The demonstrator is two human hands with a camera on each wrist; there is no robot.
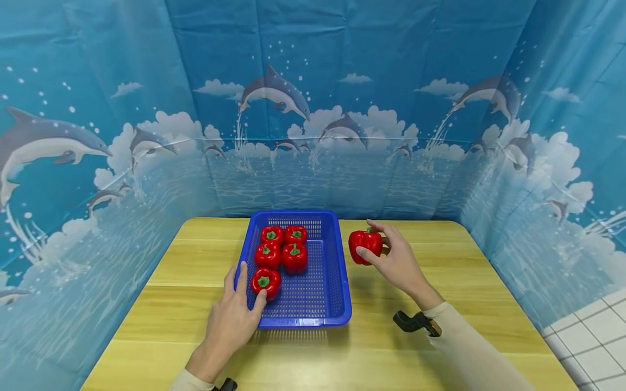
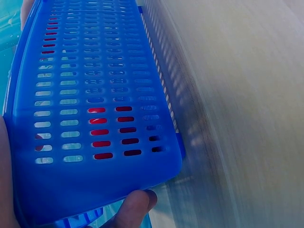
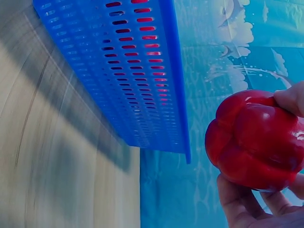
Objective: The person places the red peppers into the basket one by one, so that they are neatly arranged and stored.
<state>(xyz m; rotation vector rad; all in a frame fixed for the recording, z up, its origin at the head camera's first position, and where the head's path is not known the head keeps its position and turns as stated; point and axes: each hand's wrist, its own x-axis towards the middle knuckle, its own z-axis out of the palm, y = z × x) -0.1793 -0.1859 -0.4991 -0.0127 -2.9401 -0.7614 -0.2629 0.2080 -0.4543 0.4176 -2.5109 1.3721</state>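
Note:
A blue plastic basket (image 1: 315, 320) with slotted walls holds several red bell peppers (image 1: 295, 257), grouped on its left side. My left hand (image 1: 233, 317) grips the basket's left rim near the front corner, its thumb close to the nearest pepper (image 1: 265, 282). In the left wrist view a fingertip (image 2: 135, 206) touches the edge of the slotted basket wall (image 2: 95, 180). To the right of the basket, my right hand (image 1: 398, 262) holds another red bell pepper (image 1: 364, 245) above the table, between thumb and fingers. The right wrist view shows this pepper (image 3: 256, 140) close up.
The basket is at the middle of a wooden table (image 1: 420, 336). Behind and at both sides hangs a blue curtain (image 1: 313, 179) printed with dolphins. White floor tiles (image 1: 596, 331) show at the lower right. A black strap (image 1: 413, 321) is at the right wrist.

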